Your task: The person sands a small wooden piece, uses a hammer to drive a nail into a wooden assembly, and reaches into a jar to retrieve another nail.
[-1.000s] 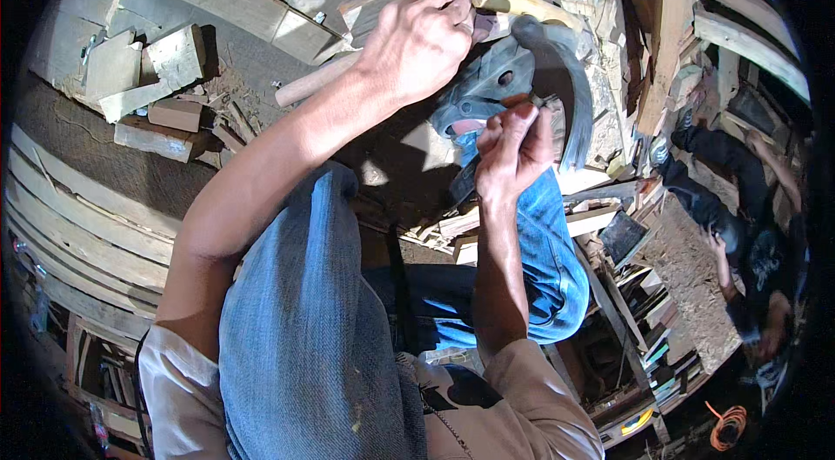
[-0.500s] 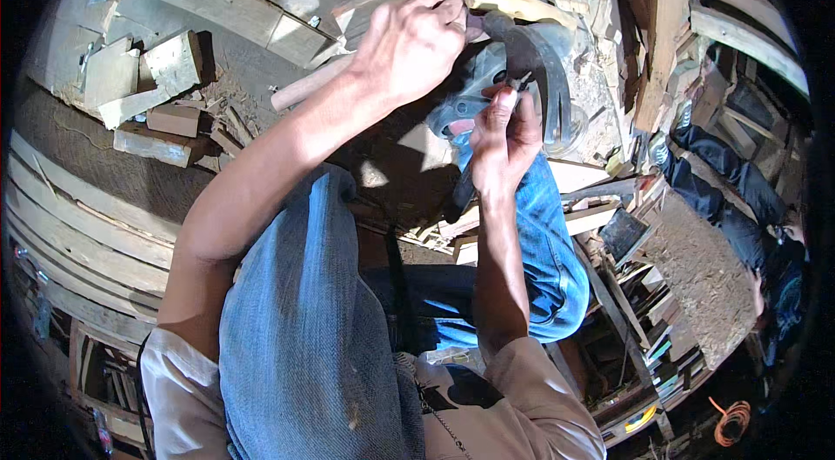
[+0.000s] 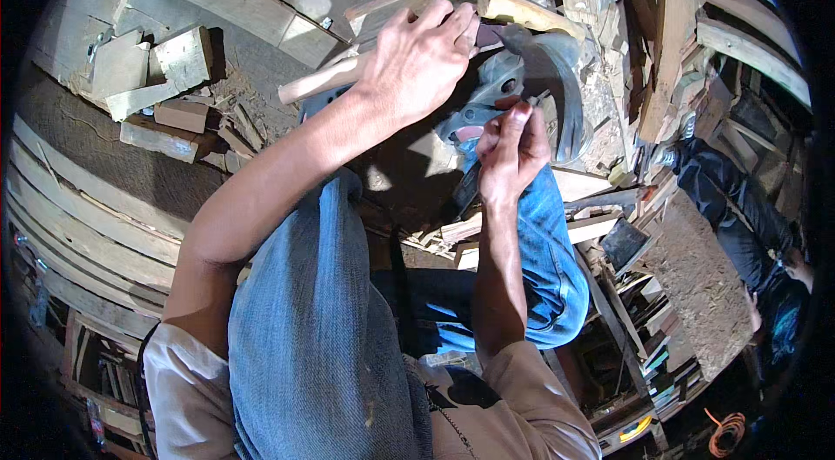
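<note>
My left hand (image 3: 422,64) is closed, knuckles up, over a pale wooden rod (image 3: 320,80) that runs out to the left beneath the wrist. A dark maroon piece (image 3: 490,36) shows past its fingertips; I cannot tell whether it joins the rod. My right hand (image 3: 515,147) pinches a small, thin, pointed piece (image 3: 541,98) between thumb and fingers, its lower part hidden. Between the hands lies a grey moulded shape with a hole (image 3: 496,82), perhaps footwear. A pale, rounded piece of wood (image 3: 532,13) lies just beyond.
Offcut wood blocks (image 3: 181,58) lie on the planks at the left. Slatted boards (image 3: 96,225) stretch along the left side. Scrap wood and a rough board (image 3: 696,277) fill the right, near another person's dark-trousered legs (image 3: 726,190). An orange coiled cord (image 3: 726,432) lies lower right.
My right hand has shifted slightly right and down, away from the left one. The left hand keeps its grip, a little further right. The other person's legs have changed position.
</note>
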`<action>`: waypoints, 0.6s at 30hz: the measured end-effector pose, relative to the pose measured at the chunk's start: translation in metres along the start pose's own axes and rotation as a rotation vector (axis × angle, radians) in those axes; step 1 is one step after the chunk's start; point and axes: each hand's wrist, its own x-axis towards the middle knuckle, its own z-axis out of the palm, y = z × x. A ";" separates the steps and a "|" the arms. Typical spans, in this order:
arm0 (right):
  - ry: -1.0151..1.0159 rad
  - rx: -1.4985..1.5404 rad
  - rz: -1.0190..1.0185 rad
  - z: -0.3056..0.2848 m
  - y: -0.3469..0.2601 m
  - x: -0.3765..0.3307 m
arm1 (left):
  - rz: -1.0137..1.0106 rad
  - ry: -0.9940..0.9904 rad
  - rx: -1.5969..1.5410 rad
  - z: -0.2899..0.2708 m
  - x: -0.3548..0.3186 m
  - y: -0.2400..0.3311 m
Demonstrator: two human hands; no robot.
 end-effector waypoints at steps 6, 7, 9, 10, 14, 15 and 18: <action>0.015 0.121 -0.123 -0.008 0.005 -0.011 | 0.115 -0.055 -0.103 -0.001 0.003 -0.010; 0.046 0.092 -0.047 -0.005 0.004 -0.013 | 0.159 -0.078 -0.092 -0.002 0.002 -0.010; 0.014 0.047 0.046 -0.007 0.004 -0.018 | 0.186 -0.179 -0.104 -0.006 0.003 -0.013; -0.004 0.041 -0.037 -0.008 0.008 -0.022 | 0.164 -0.218 -0.152 -0.008 0.005 -0.014; -0.013 0.142 0.023 -0.011 0.017 -0.029 | 0.190 -0.204 -0.062 -0.012 0.008 -0.012; -0.006 0.157 0.038 -0.011 0.019 -0.029 | 0.175 -0.284 -0.015 -0.014 0.008 -0.009; -0.022 0.147 0.003 -0.009 0.020 -0.028 | 0.138 -0.247 -0.050 -0.021 -0.003 -0.014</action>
